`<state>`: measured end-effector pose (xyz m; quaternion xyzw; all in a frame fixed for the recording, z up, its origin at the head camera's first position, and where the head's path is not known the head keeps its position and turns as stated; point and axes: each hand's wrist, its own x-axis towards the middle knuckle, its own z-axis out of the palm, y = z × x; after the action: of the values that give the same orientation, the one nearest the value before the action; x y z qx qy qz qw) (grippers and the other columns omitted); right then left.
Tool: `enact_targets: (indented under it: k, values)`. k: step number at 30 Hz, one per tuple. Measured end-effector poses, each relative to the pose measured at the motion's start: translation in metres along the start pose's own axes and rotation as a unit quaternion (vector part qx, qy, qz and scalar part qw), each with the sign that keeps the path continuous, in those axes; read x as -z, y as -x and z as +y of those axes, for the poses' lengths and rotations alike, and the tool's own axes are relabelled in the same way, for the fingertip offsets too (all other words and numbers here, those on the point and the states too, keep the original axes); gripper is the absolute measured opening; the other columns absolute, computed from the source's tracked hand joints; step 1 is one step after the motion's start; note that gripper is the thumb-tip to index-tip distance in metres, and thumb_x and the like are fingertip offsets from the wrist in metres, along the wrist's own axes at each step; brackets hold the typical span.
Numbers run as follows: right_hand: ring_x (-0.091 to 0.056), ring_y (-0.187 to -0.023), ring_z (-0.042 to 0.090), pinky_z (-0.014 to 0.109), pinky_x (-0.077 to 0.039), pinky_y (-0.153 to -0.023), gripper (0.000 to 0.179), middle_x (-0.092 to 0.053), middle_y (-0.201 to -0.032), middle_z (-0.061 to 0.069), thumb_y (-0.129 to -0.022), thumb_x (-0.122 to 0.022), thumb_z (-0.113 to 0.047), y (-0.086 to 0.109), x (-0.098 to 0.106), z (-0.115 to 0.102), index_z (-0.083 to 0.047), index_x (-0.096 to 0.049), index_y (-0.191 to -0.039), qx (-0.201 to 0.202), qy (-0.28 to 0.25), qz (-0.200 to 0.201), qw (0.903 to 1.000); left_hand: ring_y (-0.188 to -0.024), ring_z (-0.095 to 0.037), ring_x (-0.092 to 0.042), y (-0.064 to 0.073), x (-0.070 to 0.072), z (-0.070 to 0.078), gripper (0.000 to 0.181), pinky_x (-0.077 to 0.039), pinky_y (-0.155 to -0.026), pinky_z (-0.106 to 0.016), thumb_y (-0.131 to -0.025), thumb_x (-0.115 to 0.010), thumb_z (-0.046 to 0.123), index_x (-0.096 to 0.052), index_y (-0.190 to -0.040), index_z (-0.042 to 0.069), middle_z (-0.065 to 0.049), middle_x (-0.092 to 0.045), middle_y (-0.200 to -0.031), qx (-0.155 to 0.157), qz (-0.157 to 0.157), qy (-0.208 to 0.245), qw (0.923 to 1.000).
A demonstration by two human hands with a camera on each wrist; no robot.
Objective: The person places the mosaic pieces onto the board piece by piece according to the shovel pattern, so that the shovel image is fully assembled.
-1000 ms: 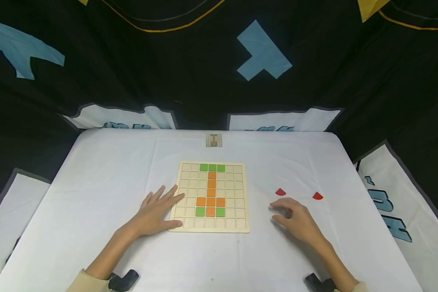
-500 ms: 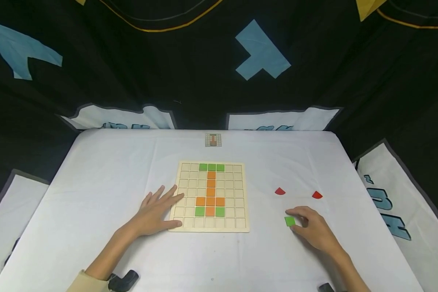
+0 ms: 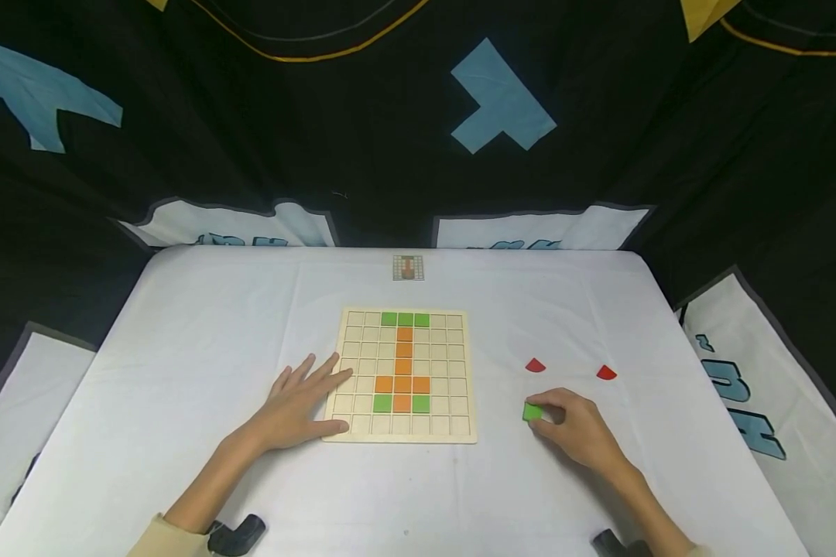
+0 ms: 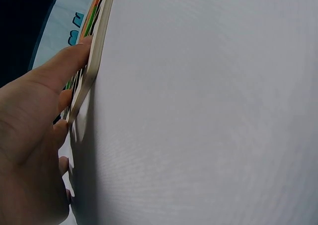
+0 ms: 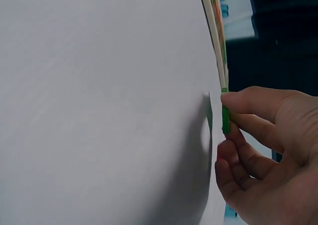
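Note:
A pale wooden grid board (image 3: 453,425) lies mid-table, with green and orange square tiles set in a column and crossing rows. My left hand (image 3: 289,410) rests with fingers spread over the board's left edge; in the left wrist view the thumb (image 4: 74,61) lies on the board's rim. To the right of the board, my right hand (image 3: 578,429) pinches a green square tile (image 3: 532,411) between thumb and fingers. The right wrist view shows that green tile (image 5: 225,111) edge-on, held above the white cloth with its shadow beside it.
Two red quarter-round pieces, one (image 3: 535,365) nearer the board and another (image 3: 606,373) farther right, lie beyond my right hand. A small picture card (image 3: 408,268) lies near the table's far edge. Dark cloth (image 3: 390,155) hangs behind the white-covered table (image 3: 251,286).
A green tile has come into sight in my right hand, which first drew back to the right, then moved left toward the board with it. My left hand has stayed put on the board.

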<state>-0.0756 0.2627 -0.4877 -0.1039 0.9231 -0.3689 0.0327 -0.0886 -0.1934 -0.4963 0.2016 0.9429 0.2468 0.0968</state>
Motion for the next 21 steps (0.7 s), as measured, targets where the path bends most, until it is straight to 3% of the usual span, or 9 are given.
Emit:
enact_targets:
  k: [7, 21]
  values:
    - [-0.065, -0.101, 0.017, 0.042, -0.051, -0.092, 0.029, -0.070, -0.104, -0.007, -0.079, -0.080, -0.001, -0.014, -0.024, -0.027, -0.011, -0.077, -0.105, 0.045, -0.009, -0.017, 0.9988, -0.147, -0.048, -0.011, -0.001, 0.000, 0.000, 0.080, -0.004, -0.110, -0.071, -0.087, -0.068, 0.058, -0.045, -0.151, 0.017, -0.015, -0.025, -0.162, -0.004, 0.000, -0.002, 1.0000]
    - [-0.064, -0.102, 0.014, 0.038, -0.050, -0.092, 0.024, -0.073, -0.103, -0.004, -0.080, -0.082, -0.008, -0.032, -0.073, -0.087, -0.010, -0.078, -0.104, 0.119, -0.034, -0.094, 0.9879, -0.147, -0.048, -0.011, -0.001, 0.001, 0.002, 0.081, -0.003, -0.111, -0.070, -0.086, -0.070, 0.057, -0.045, -0.151, 0.016, -0.016, -0.025, -0.162, 0.005, -0.002, -0.001, 1.0000]
